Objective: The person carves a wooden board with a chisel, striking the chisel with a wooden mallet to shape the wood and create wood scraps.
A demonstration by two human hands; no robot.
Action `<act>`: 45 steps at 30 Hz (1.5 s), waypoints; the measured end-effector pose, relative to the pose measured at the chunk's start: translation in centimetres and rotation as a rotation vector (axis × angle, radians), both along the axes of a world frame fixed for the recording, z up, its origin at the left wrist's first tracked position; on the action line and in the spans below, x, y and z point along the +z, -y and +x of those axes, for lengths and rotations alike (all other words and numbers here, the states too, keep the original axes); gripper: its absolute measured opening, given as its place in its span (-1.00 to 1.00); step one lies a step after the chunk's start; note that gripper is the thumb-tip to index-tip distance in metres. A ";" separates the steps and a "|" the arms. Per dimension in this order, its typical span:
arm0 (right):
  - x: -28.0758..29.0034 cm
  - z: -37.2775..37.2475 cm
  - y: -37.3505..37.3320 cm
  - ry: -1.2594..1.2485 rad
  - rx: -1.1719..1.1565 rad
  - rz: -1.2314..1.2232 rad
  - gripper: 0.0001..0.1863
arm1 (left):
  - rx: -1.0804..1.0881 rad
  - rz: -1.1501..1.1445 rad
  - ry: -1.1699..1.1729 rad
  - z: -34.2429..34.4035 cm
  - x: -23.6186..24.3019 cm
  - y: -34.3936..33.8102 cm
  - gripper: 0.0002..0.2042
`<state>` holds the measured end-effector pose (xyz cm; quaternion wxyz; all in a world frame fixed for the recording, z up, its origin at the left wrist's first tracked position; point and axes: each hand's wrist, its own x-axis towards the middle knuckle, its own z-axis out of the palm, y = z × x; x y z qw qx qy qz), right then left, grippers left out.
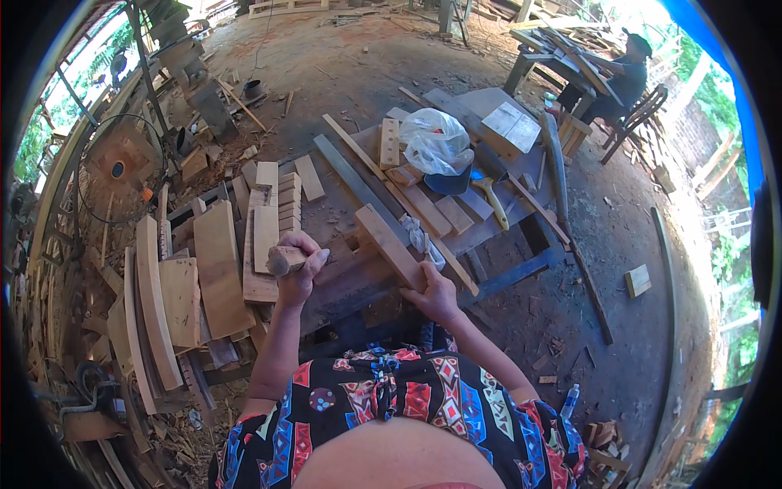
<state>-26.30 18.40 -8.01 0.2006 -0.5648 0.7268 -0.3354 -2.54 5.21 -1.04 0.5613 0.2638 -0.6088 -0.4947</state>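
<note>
My left hand (pixel 300 269) grips a short, stout wooden piece (pixel 284 259), possibly a mallet, held upright over the bench, with its far part hidden. My right hand (pixel 433 295) holds the near end of a brown wooden board (pixel 385 239), which points away from me across the bench (pixel 342 291). Beside the board lie long thin strips (pixel 458 268) and a crumpled whitish plastic wrap (pixel 419 236). Left of my hands sit notched pieces (pixel 289 204) and wide planks (pixel 220 265).
A white plastic bag (pixel 436 138), brush (pixel 493 200), dark cap (pixel 448 183) and metal-topped box (pixel 511 129) cover the far bench. A person (pixel 627 85) sits at a wood-laden table at upper right. A standing fan (pixel 118 167) is at left; a bottle (pixel 570 401) stands lower right.
</note>
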 end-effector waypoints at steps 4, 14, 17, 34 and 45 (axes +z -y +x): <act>-0.1 -0.1 0.1 -0.025 0.009 -0.067 -0.37 | -0.007 -0.021 -0.005 -0.2 0.8 -0.3 -0.80; 5.2 0.6 4.5 0.682 -0.056 -0.245 -0.51 | 0.036 -0.032 0.062 -0.2 1.9 -1.2 -0.80; 4.7 -0.4 2.8 0.209 0.064 -0.174 -0.51 | 0.041 -0.045 0.107 -0.5 1.2 -1.1 -0.80; 1.0 1.6 0.0 0.054 -0.003 0.123 -0.39 | 0.033 -0.057 0.100 -0.8 0.7 0.1 -0.80; 0.8 1.6 0.3 0.010 -0.005 0.148 -0.39 | 0.028 0.109 -0.216 -0.7 2.0 2.6 -0.83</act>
